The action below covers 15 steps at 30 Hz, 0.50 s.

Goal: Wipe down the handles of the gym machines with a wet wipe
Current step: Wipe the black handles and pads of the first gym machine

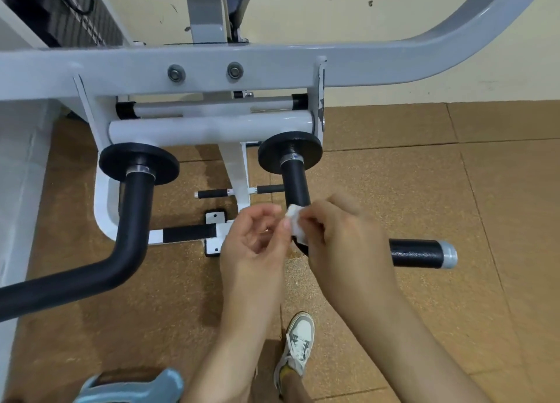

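Observation:
A small white wet wipe [295, 223] is pinched between both my hands, right in front of the bend of the right black handle [419, 253]. My right hand [342, 239] holds the wipe's right side and hides the handle's bend. My left hand [254, 242] grips the wipe's left edge with thumb and fingertips. The right handle runs down from a black disc [290, 151] and out to a grey end cap [448, 254]. The left black handle [130, 239] curves down and away to the left, untouched.
The white and grey machine frame [212, 66] spans the top. Short black foot pegs [212, 194] and a base bar [188, 233] lie on the brown speckled floor [424, 190]. My shoe [298, 342] stands below my hands. A white wall panel runs along the left.

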Each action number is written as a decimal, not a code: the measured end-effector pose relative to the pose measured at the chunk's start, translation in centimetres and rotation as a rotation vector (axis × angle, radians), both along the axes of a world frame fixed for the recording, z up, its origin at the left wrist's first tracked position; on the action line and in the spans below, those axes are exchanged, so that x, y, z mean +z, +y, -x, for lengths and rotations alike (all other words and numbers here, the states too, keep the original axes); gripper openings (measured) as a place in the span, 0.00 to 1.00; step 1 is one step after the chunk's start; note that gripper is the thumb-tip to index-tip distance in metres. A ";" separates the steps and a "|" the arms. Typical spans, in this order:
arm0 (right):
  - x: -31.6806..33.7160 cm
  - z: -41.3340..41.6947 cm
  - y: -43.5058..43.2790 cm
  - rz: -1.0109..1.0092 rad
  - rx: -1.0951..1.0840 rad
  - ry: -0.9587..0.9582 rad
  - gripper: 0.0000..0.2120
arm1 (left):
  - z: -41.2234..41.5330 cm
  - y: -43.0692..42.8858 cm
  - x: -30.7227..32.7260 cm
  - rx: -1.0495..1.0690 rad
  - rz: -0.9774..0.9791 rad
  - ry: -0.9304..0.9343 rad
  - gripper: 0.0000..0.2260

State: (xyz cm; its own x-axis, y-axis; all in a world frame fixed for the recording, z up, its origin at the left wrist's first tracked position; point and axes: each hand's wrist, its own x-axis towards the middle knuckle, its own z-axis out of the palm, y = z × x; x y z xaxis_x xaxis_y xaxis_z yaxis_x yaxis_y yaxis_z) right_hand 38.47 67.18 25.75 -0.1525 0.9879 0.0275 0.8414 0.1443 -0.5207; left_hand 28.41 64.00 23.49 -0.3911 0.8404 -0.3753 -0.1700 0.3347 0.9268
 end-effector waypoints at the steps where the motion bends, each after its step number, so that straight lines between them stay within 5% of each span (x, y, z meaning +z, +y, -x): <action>1: 0.4 -0.2 -0.7 0.012 -0.011 -0.027 0.07 | 0.2 -0.1 0.2 -0.073 -0.020 0.058 0.08; 15: -0.6 2.1 4.0 0.034 -0.142 -0.015 0.04 | 0.8 1.3 0.4 -0.161 0.065 0.058 0.14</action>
State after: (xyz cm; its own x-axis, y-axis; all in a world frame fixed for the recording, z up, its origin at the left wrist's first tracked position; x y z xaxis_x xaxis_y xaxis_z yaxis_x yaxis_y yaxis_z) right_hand 36.33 71.22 25.17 -0.0116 0.9999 -0.0081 0.8596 0.0058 -0.5110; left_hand 27.58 65.28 23.85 -0.2757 0.8686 -0.4118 -0.0558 0.4132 0.9089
